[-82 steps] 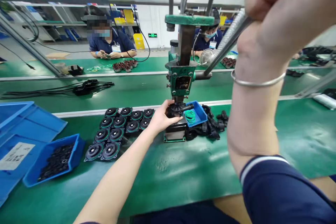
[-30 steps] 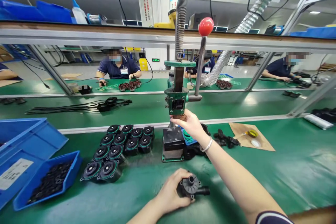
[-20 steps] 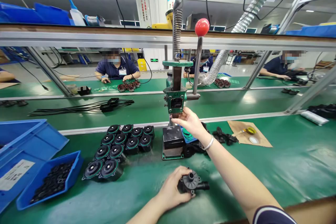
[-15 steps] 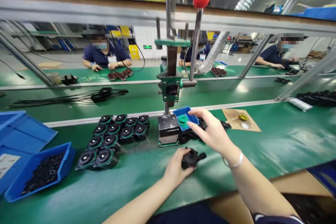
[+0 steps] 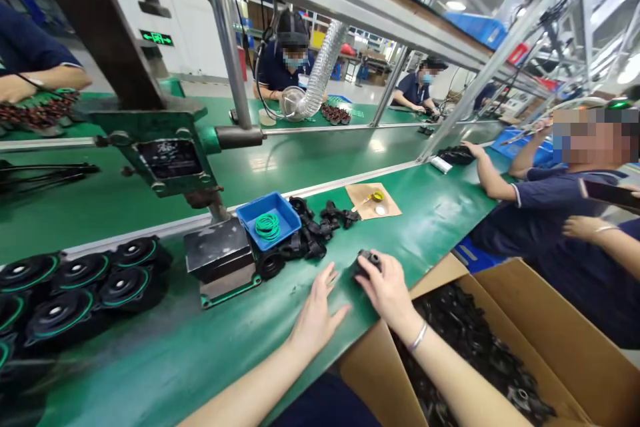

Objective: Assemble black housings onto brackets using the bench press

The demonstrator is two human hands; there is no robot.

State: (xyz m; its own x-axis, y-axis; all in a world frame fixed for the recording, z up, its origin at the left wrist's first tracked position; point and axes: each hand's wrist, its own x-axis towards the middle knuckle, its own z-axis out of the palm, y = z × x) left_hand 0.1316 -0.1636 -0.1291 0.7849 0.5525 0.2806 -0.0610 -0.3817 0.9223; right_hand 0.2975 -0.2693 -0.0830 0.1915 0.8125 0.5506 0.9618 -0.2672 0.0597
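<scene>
My right hand (image 5: 393, 287) grips a small black plastic housing (image 5: 367, 263) just above the green bench mat, its fingers round the part's near side. To its left, my left hand (image 5: 317, 313) is open, fingers apart and holding nothing. Beyond the hands lie several similar black housings (image 5: 313, 230) in a loose group. Beside them a small blue tray (image 5: 289, 212) contains green rubber rings (image 5: 267, 227). The black block base (image 5: 220, 250) of a hand press stands left of the tray.
Round black parts with green rings (image 5: 63, 310) stand in rows at the left. The press head (image 5: 160, 140) rises above its base. An open cardboard box (image 5: 575, 320) of black parts is below the bench edge. Brown paper (image 5: 360, 199) holds a yellow-rimmed dish. A co-worker (image 5: 540, 207) is at the right.
My view has turned right, bringing the cardboard box and a co-worker into sight. My left hand has let go of the black housing, and my right hand now holds one.
</scene>
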